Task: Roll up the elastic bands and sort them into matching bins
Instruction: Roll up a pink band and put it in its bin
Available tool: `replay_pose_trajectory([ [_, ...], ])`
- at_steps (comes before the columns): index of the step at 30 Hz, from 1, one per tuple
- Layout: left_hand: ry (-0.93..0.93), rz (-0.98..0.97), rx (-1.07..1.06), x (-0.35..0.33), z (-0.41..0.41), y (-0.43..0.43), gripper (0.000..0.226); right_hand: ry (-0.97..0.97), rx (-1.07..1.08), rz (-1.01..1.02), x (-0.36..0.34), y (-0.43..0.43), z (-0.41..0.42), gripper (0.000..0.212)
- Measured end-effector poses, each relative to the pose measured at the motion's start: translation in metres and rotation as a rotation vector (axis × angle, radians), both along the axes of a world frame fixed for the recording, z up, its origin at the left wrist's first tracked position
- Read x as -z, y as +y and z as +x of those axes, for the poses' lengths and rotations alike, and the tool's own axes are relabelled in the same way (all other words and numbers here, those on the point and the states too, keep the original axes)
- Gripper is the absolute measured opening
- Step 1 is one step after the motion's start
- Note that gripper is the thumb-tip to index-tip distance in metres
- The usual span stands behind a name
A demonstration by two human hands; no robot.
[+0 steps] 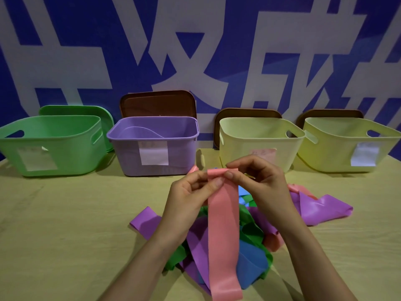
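Both thumbs and fingertips pinched the top edge of the pink band at the frame's center, probably to start a tight roll. The left hand and right hand held it above the band pile; four bins stood behind, unobstructed.

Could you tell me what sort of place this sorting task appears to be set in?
Probably a staged demo or recording station, not a home: labelled bins such as the green bin line a plain table against a printed blue backdrop, with loose elastic bands heaped in front.
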State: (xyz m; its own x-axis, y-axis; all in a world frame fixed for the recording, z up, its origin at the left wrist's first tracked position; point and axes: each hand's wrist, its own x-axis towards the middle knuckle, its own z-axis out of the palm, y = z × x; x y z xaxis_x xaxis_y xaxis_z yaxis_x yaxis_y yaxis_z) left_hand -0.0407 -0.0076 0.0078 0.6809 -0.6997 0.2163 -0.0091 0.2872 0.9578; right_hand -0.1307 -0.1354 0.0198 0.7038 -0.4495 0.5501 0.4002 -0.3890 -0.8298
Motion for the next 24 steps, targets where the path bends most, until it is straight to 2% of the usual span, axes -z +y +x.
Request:
replay_pose_trajectory([
  [5, 0.025, -0.017, 0.0, -0.0005, 0.0029, 0.0013, 0.018, 0.005, -0.046, -0.01, 0.0013, -0.0014, -0.0008, 0.017],
  [8, 0.056, -0.028, -0.009, -0.0005, 0.0027, 0.0011, 0.023, -0.023, -0.089, 0.003, 0.0017, -0.0015, -0.0004, 0.013],
  [11, 0.078, -0.047, -0.032, -0.001, 0.0031, -0.0004, 0.019, -0.003, -0.087, -0.06, 0.0021, -0.0022, -0.0004, 0.02],
  [14, 0.024, -0.063, -0.049, -0.0005, 0.0022, -0.001, 0.013, 0.075, -0.067, -0.016, 0.0014, -0.001, -0.0008, 0.035],
  [18, -0.049, -0.061, -0.086, 0.0028, 0.002, -0.0019, 0.012, 0.146, 0.003, -0.054, 0.0014, 0.0013, -0.0001, 0.017],
  [21, -0.1, -0.063, -0.101, 0.0042, 0.0028, -0.0016, 0.014, 0.144, 0.018, -0.06, 0.0027, 0.0016, 0.0008, 0.014],
  [24, -0.075, -0.062, -0.07, 0.0044, 0.0021, -0.0021, 0.022, 0.121, 0.001, -0.047, 0.002, 0.0021, 0.0016, 0.015],
])
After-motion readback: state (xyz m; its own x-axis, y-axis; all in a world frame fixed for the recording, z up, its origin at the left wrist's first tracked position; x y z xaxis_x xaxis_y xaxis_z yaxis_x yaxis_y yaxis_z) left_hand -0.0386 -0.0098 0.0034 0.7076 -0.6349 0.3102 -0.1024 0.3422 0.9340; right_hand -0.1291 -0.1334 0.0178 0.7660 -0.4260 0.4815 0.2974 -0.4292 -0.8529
